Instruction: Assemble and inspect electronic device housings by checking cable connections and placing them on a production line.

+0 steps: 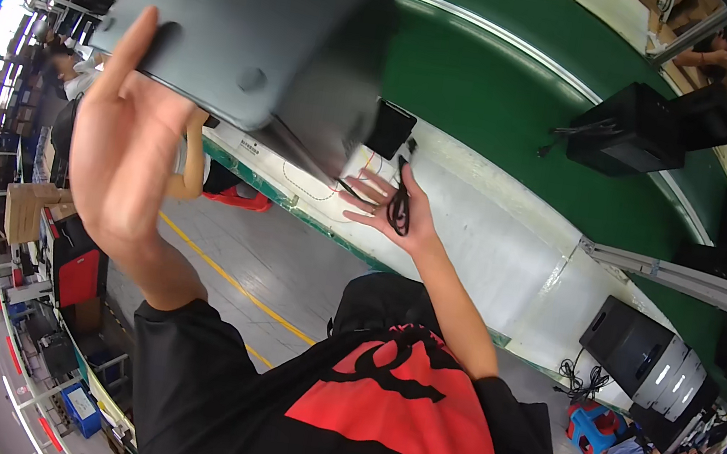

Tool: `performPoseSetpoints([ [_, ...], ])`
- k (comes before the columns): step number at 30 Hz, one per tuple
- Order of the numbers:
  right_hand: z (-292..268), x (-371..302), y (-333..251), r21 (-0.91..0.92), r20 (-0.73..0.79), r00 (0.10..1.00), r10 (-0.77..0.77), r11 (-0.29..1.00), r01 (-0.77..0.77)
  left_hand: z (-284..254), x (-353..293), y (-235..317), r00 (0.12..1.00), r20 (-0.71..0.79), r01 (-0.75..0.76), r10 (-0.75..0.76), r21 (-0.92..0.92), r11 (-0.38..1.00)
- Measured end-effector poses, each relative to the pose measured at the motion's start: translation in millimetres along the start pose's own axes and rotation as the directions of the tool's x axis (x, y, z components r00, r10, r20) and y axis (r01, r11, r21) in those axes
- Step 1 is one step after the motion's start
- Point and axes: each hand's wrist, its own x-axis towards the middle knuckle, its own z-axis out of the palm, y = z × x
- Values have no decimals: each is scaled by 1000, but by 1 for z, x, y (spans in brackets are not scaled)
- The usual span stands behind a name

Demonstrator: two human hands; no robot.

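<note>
A large flat dark grey device (262,22) with a white label and round rubber feet is raised close to the camera, underside facing me. My left hand (130,134) presses flat against its left edge, fingers extended. Under its lower right corner my right hand (389,207) supports it, palm up. A coiled black cable (401,206) lies across that palm. A small black adapter box (391,129) shows just beyond the fingers.
A green conveyor belt (510,108) runs behind a white workbench (509,248). Black boxes (633,130) sit on the belt; several black units (642,359) stand at the right. Other workers are at the left, top right and bottom right. Grey floor with yellow lines lies below.
</note>
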Motion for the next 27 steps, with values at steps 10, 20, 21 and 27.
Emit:
performPoseSetpoints([
  [10,-123,-215,-10,-225,-348,713,-609,793,566,-23,27,-199,870,-438,245,-225,-12,969],
  [20,-119,-343,-62,-690,-523,71,-849,471,549,-276,49,-340,630,-541,344,-557,-449,825],
  [21,-129,-337,-68,-703,-516,51,-855,457,545,-302,52,-351,672,-486,331,-559,-478,813],
  [27,-125,-276,-104,-776,-451,177,-875,482,405,-466,-10,-362,844,-497,363,-203,249,898],
])
